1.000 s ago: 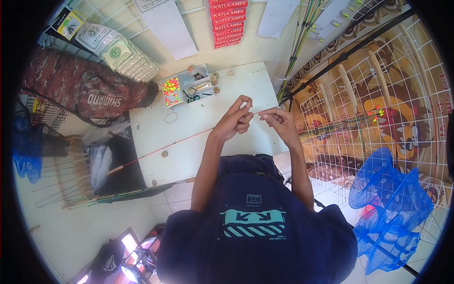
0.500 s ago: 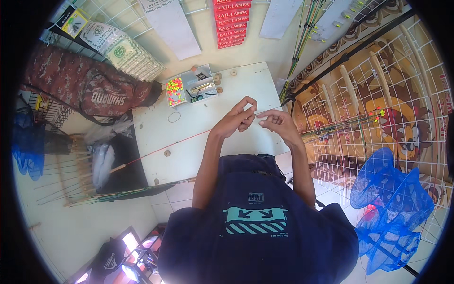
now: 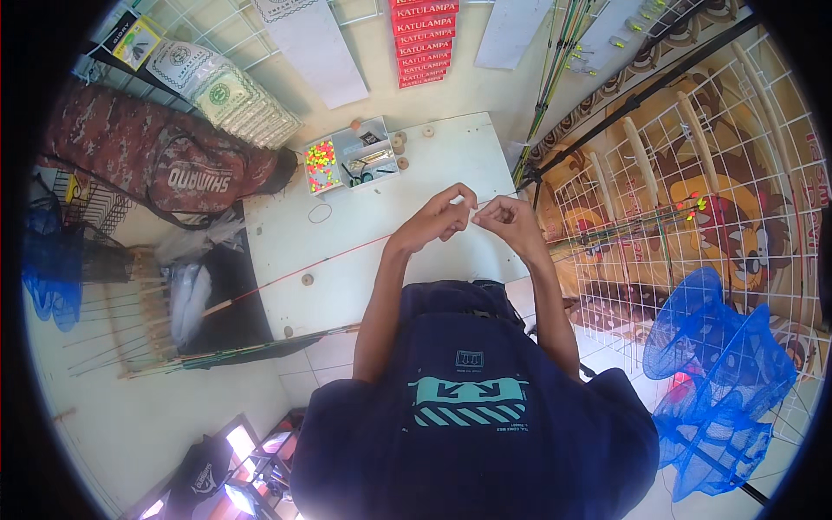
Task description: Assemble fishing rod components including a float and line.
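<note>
A thin red fishing rod [image 3: 325, 262] slants over the white table [image 3: 347, 302] from its wooden handle [image 3: 218, 308] at the left. Its upper part runs into my left hand [image 3: 436, 222], which is closed around it with the fingers curled. Close by on the right, my right hand [image 3: 513, 227] has thumb and forefinger pinched together near the left fingertips. Whatever lies in that pinch is too small to make out. Both hands are raised over the table's near right part.
Beyond the hands stands a divided white box [image 3: 378, 180] with bright small beads [image 3: 321, 166] and tools. A thin ring [image 3: 321, 213] and small round wooden pieces [image 3: 307, 280] lie around. Camouflage bag [image 3: 165, 160] at left; wire rack [image 3: 624, 225] and blue nets [image 3: 715, 373] at right.
My right hand has come slightly closer to the left one, and its thumb and forefinger have closed into a pinch. My left hand has shifted only a little, with the rod still in it.
</note>
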Demonstrator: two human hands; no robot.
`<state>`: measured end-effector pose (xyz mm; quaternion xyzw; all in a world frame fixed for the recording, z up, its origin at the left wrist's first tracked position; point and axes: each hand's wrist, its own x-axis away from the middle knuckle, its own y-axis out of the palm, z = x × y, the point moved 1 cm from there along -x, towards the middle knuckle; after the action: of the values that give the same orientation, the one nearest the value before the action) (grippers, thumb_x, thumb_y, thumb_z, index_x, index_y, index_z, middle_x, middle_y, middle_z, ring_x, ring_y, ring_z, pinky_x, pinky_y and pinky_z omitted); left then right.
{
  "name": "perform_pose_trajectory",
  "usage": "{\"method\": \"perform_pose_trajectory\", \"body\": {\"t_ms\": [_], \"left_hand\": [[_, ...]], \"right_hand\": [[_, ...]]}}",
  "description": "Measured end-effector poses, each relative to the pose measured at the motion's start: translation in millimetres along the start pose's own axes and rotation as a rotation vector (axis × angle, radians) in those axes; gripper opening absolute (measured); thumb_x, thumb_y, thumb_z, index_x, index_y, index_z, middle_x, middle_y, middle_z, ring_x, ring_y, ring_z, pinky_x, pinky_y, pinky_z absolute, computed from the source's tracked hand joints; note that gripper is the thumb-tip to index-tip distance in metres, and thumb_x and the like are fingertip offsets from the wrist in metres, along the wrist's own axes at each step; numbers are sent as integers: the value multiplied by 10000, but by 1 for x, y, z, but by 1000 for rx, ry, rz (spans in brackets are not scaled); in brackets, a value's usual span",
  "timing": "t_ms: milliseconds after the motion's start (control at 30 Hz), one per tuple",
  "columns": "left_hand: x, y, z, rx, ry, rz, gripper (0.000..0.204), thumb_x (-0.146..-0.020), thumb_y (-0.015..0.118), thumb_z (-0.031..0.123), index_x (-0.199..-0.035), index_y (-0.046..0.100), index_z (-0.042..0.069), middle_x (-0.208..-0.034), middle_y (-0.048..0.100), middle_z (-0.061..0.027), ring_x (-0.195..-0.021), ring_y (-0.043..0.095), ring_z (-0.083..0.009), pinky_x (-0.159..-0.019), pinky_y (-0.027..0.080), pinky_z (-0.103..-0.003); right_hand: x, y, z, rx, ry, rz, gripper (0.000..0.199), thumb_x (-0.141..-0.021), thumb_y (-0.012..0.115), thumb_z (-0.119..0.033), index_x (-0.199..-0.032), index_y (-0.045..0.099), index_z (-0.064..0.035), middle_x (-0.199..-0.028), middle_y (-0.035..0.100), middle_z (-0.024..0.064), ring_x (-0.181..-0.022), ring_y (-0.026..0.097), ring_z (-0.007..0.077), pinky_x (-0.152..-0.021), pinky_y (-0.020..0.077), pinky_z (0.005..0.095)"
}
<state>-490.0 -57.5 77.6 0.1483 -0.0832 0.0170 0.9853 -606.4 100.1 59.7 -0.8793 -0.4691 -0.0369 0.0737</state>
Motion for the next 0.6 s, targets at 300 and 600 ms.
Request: {"method": "perform_pose_trajectory", "body": {"t_ms": [300, 600], "left_hand": [[-4, 13, 1, -20, -49, 215, 238, -976, 547, 275, -1042, 561, 46, -661, 548, -26, -463, 387, -43, -420, 255, -211], [-8, 7, -7, 78, 22, 376, 244, -862, 709, 149, -1023, 624, -13, -779, 634, -66, -448, 427, -44, -398, 285, -205]], "right_hand": [[12, 20, -34, 356, -267, 326, 94, -772, 719, -16, -795, 630, 2, -696, 589, 43, -574, 483, 85, -509, 369, 247], [11, 20, -35, 445, -399, 349, 100, -787, 718, -34, -815, 628, 0, -712, 564, 52, -564, 442, 115, -515, 361, 287]]}}
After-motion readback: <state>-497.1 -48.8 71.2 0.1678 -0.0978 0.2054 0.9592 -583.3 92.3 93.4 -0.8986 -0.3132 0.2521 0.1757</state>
